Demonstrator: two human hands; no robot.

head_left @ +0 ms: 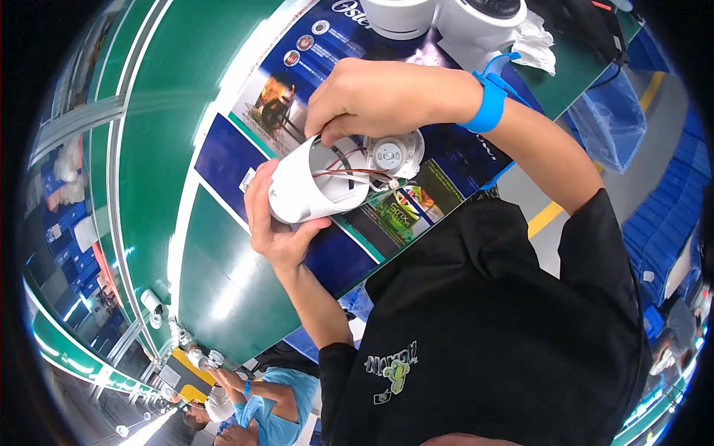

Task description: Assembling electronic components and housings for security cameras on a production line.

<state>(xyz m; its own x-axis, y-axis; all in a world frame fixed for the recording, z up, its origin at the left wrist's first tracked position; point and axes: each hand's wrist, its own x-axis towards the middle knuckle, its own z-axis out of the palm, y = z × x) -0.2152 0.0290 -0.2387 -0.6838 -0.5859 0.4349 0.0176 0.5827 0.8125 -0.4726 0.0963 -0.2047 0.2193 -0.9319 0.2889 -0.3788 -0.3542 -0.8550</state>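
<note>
Above the green surface (149,149) we hold a smooth white plastic shell (309,186), round like a cup. Inside it we see thin red wires (349,172) and a round white part (390,154). Our left hand (271,223) wraps around the shell. Our right hand (372,93) pinches its rim from above.

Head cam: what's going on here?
A person holds a white cylindrical housing in the left hand, open end up, over a green bench. The right hand, with a blue wrist strap, fingers a round white part at the opening, where red and white wires show.
</note>
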